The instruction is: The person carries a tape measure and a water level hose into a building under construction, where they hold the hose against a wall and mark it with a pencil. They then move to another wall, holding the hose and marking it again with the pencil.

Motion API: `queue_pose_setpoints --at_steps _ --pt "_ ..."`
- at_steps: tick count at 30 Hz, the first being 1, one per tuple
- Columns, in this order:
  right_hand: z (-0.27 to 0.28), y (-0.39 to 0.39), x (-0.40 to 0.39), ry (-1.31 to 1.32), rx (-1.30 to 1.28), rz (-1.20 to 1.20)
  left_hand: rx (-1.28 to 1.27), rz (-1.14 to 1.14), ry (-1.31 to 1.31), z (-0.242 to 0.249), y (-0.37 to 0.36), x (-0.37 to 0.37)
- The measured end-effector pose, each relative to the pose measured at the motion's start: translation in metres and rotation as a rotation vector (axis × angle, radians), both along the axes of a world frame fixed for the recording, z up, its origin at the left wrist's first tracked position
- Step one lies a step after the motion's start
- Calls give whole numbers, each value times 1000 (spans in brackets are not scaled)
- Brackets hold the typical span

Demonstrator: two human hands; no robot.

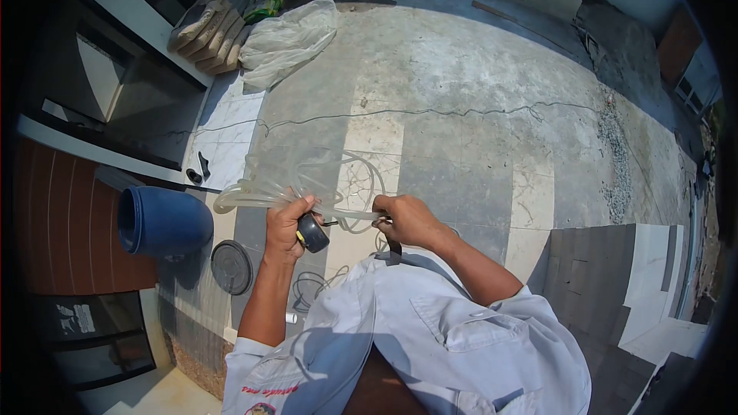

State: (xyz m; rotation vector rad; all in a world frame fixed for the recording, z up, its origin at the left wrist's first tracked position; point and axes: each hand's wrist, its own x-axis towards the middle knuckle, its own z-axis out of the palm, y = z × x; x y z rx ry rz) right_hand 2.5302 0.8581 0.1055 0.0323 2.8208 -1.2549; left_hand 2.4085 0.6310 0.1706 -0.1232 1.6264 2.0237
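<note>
My left hand is closed around a coiled bundle of clear plastic hose. A roll of black tape sits at the same palm, its round side facing outward. My right hand pinches a straight length of the hose just to the right of the roll. A short black strip hangs below the right fingers, against the front of the white shirt. Loose loops of hose spread out beyond both hands over the tiles.
A blue barrel lies at left beside a dark round lid. Stacked sacks and a pale plastic sheet are at the far left. A thin cable crosses the floor. Pale blocks stand at right.
</note>
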Motion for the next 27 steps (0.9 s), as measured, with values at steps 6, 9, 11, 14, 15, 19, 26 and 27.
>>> queue_pose_setpoints --at_steps 6,9,11,14,15,19,26,27 --pt "-80 99 57 -167 95 -401 122 182 183 69 -66 -62" --pt "-130 158 101 -156 174 -611 185 164 230 117 -140 -116" --pt "-155 195 136 -174 187 -748 84 209 311 152 -196 -151" --pt "-194 251 186 -118 56 -889 -93 383 453 189 -266 -183" --pt "-199 265 195 -133 25 -923 -137 433 492 198 -288 -191" --pt "-189 290 191 -231 76 -876 -215 514 548 216 -312 -196" --pt "-175 309 161 -84 332 -770 -171 429 431 221 -376 -189" --pt "-173 312 156 -74 352 -760 -169 427 445 219 -407 -196"
